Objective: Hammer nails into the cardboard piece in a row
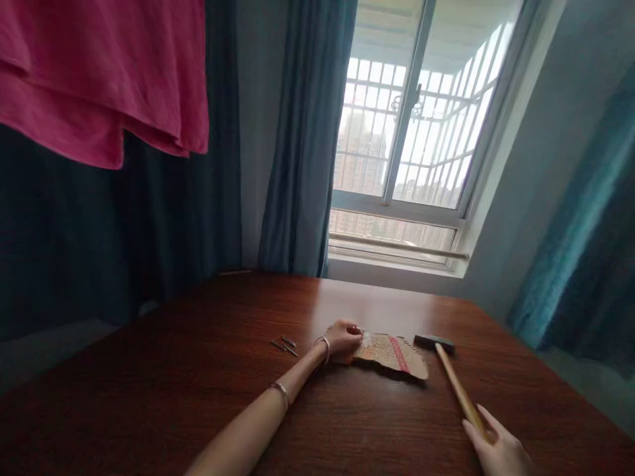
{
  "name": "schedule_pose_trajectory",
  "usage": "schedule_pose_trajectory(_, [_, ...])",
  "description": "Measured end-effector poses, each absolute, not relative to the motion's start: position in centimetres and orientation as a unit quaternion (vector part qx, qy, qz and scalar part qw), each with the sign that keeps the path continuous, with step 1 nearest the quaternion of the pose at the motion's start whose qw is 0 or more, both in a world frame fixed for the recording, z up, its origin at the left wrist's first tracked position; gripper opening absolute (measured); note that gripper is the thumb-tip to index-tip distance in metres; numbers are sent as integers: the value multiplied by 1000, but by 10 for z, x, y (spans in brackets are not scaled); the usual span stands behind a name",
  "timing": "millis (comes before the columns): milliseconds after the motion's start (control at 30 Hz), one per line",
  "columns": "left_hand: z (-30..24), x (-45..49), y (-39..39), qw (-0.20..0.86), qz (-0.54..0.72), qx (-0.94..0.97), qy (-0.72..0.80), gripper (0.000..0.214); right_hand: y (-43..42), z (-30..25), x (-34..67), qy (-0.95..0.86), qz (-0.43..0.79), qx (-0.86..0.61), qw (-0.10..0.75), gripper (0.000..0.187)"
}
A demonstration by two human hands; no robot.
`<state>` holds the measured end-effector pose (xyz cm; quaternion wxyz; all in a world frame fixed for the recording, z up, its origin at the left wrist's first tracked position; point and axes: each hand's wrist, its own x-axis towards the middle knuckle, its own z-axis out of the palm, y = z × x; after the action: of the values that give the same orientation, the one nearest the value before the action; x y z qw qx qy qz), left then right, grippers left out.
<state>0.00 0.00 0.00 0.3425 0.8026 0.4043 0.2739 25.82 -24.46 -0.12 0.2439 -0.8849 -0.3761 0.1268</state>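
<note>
A flat, torn-edged piece of brown cardboard (384,352) with small dark specks and a red stripe lies on the wooden table. My left hand (343,338), wearing bracelets at the wrist, rests over the cardboard's left end with its fingers pinched together. Whatever is between those fingertips is too small to make out. At the lower right, my right hand (501,444) is closed round the handle end of a hammer (459,385). The hammer's dark head lies near the tabletop, just right of the cardboard. Several nails (288,345) lie loose to the left of my left hand.
The brown wooden table (173,390) reaches back to a barred window (397,132). Dark blue curtains (307,132) hang on its left, and another hangs at far right. A pink cloth (109,79) hangs at upper left, above table height.
</note>
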Motion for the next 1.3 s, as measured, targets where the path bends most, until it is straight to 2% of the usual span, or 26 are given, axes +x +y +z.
schedule_pose_trajectory(233, [-10, 0, 8, 330, 294, 806, 393, 27, -248, -4, 246, -417, 15, -892, 171, 45])
schedule_pose_trajectory(367, [-17, 1, 15, 331, 309, 814, 363, 27, -252, -4, 237, -430, 1, -890, 150, 44])
schedule_pose_trajectory(500, [-20, 1, 17, 334, 308, 814, 362, 27, -251, -3, 234, -431, -11, -891, 142, 42])
schedule_pose_trajectory(733, [-8, -2, 8, 341, 306, 810, 366, 26, -251, -24, 242, -440, -130, -878, 135, 34])
schedule_pose_trajectory(900, [8, -6, -5, 345, 303, 802, 382, 23, -242, -27, 235, -429, -222, -868, 116, 41])
schedule_pose_trajectory(1000, [15, -8, -10, 349, 302, 799, 386, 22, -224, -15, 216, -450, -281, -836, 139, 48])
schedule_pose_trajectory(1167, [14, -8, -9, 359, 301, 796, 384, 22, -177, 9, 186, -551, -230, -778, 193, 46])
schedule_pose_trajectory(1300, [-1, -4, 2, 368, 307, 797, 368, 24, -129, 15, 191, -614, -104, -762, 179, 31])
